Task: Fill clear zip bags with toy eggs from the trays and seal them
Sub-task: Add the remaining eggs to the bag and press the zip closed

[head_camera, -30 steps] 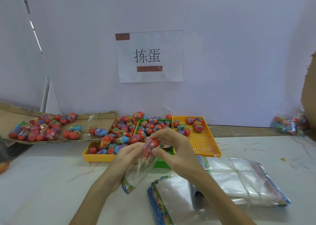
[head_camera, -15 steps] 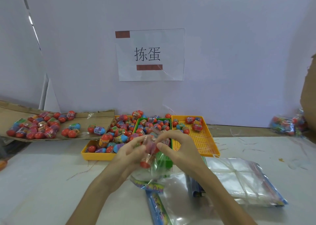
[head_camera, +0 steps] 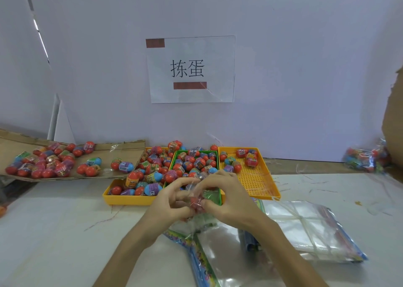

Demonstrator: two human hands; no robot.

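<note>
Head view. Left hand (head_camera: 168, 201) and right hand (head_camera: 229, 197) meet at centre, fingertips facing. Both pinch the upper part of one clear zip bag (head_camera: 192, 222), thumb against fingers, so each hand is grasping it. Cannot tell whether the zip is closed. A red toy egg (head_camera: 197, 202) sits inside the bag between the two hands, right beside the right thumb. The bag's lower end, with a printed strip, hangs below the hands over the table (head_camera: 54, 232). Just beyond the knuckles: green tray (head_camera: 177, 155), eggs heaped at its far end, near wall partly hidden by the right hand. Beyond and outward of the left hand: left yellow tray (head_camera: 128, 200), full of eggs. Beyond and outward of the right hand: right yellow tray (head_camera: 250, 179), a few eggs at its far end. Well outward of the left hand: cardboard sheet (head_camera: 124, 150) carrying more eggs. Below the right wrist: flat empty bag (head_camera: 220, 256). Outward of the right forearm: banded stack of clear bags (head_camera: 305, 227). Far outward of the right hand: filled bags (head_camera: 366, 160) by the wall. Paper sign (head_camera: 190, 68) on the wall above the hands.
</note>
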